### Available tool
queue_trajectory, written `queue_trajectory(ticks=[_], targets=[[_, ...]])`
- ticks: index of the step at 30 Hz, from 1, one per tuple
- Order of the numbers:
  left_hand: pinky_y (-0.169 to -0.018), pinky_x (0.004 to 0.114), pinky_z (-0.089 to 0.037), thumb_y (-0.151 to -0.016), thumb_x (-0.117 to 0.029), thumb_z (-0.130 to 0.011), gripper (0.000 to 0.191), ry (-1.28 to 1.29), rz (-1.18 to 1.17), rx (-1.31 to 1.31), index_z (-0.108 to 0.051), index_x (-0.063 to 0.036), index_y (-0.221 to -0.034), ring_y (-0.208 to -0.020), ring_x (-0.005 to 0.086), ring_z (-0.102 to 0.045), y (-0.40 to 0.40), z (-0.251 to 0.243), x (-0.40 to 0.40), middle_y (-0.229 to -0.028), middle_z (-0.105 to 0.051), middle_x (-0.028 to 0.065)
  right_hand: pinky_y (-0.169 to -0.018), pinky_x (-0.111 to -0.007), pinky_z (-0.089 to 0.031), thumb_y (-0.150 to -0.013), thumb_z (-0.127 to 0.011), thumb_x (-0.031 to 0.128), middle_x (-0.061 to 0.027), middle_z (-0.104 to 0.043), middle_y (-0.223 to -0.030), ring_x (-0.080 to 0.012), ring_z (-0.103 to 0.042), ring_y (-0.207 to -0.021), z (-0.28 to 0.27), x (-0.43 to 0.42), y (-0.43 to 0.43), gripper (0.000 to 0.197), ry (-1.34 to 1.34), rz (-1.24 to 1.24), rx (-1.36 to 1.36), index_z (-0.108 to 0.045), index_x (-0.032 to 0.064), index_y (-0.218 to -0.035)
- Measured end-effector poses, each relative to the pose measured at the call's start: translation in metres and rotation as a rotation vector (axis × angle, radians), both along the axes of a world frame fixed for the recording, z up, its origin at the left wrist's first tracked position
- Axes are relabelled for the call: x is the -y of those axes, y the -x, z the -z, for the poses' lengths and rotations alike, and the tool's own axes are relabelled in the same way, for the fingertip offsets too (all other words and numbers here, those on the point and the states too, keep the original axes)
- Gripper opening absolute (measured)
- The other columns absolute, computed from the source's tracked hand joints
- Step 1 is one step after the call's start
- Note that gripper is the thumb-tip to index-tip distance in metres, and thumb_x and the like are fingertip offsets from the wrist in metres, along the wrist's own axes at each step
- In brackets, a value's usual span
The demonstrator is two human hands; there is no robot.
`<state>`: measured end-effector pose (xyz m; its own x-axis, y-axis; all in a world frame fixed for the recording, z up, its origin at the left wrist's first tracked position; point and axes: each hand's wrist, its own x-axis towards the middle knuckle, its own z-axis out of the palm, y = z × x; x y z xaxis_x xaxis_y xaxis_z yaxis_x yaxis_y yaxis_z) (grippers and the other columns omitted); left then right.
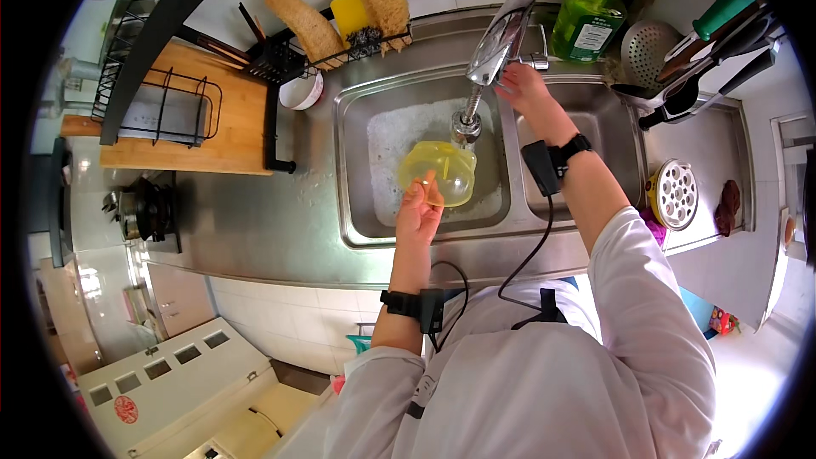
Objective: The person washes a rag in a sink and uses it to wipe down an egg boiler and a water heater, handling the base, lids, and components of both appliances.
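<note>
My left hand [419, 211] grips the near edge of a translucent yellow plastic bowl [456, 186]. It is held over the left basin of a stainless steel sink [347, 159]. Right behind the bowl hangs the faucet's spray head [466, 127] on a ribbed metal hose. Whether water is running cannot be made out. My right hand [526, 89] is raised beside the chrome faucet [500, 38], just below its side lever. Its fingertips are partly hidden by the faucet body, so I cannot tell whether they touch it.
Behind the sink stand a green dish soap bottle [586, 22] and a rack with loofahs [306, 25] and a yellow sponge [350, 16]. Utensils including a skimmer [650, 54] hang at right. A wooden board [236, 140] and a white bowl [301, 90] are at left. Cables run from both wrist devices.
</note>
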<state>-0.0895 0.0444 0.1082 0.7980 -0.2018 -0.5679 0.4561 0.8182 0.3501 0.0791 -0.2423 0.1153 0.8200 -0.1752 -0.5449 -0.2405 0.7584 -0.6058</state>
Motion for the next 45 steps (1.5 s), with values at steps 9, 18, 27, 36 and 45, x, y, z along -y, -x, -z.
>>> queue_trajectory(ticks=[9, 18, 27, 36, 45], targets=[[-0.085, 0.034, -0.045, -0.083, -0.018, -0.065, 0.017, 0.004, -0.03, 0.173, -0.059, -0.0136, -0.098, -0.099, 0.0162, -0.057, 0.013, -0.026, -0.019, -0.11, -0.063, 0.0035, -0.102, -0.054, -0.03, -0.085, -0.042, 0.011, -0.0228, -0.031, -0.133, -0.037, -0.032, -0.126, 0.002, -0.032, -0.01, 0.043, -0.434, 0.12, -0.05, -0.033, -0.0074, -0.122], [-0.086, 0.035, -0.046, -0.087, -0.012, -0.06, 0.004, 0.04, -0.099, 0.319, -0.058, -0.0098, -0.089, -0.101, 0.0183, -0.058, 0.016, -0.042, -0.044, -0.104, -0.064, 0.0068, -0.1, -0.054, -0.029, -0.09, -0.04, 0.02, -0.0161, -0.035, -0.135, -0.0315, -0.034, -0.125, -0.031, -0.017, -0.006, 0.048, -0.409, 0.027, 0.127, -0.03, 0.0029, -0.134], [-0.082, 0.034, -0.049, -0.089, -0.013, -0.057, 0.009, -0.488, -0.032, 0.149, -0.058, -0.0047, -0.091, -0.098, 0.0224, -0.06, 0.017, 0.003, -0.068, -0.099, -0.063, 0.0117, -0.091, -0.052, -0.041, -0.085, -0.052, 0.025, -0.0089, -0.048, -0.127, -0.0257, -0.045, -0.117, 0.016, 0.008, 0.107, 0.048, -0.086, -0.172, 0.287, -0.043, 0.0093, -0.13], [-0.082, 0.032, -0.047, -0.087, -0.017, -0.061, 0.011, -0.15, 0.19, 0.296, -0.059, -0.008, -0.093, -0.094, 0.0184, -0.057, 0.057, -0.036, 0.041, -0.1, -0.061, 0.0066, -0.082, -0.028, -0.046, -0.087, -0.051, 0.008, -0.0043, -0.062, -0.105, -0.0153, -0.057, -0.098, -0.08, 0.068, 0.242, 0.029, 0.641, -0.45, 0.358, -0.057, 0.0041, -0.115], [-0.078, 0.029, -0.047, -0.085, -0.016, -0.062, 0.014, 0.151, 0.603, 0.321, -0.057, -0.0081, -0.096, -0.088, 0.0181, -0.056, 0.092, -0.073, 0.325, -0.095, -0.059, 0.0068, -0.074, -0.026, -0.048, -0.086, -0.05, 0.004, -0.0068, -0.059, -0.106, -0.0138, -0.058, -0.087, -0.129, 0.266, 0.372, 0.025, 0.987, 0.077, 0.109, -0.059, 0.0042, -0.11]])
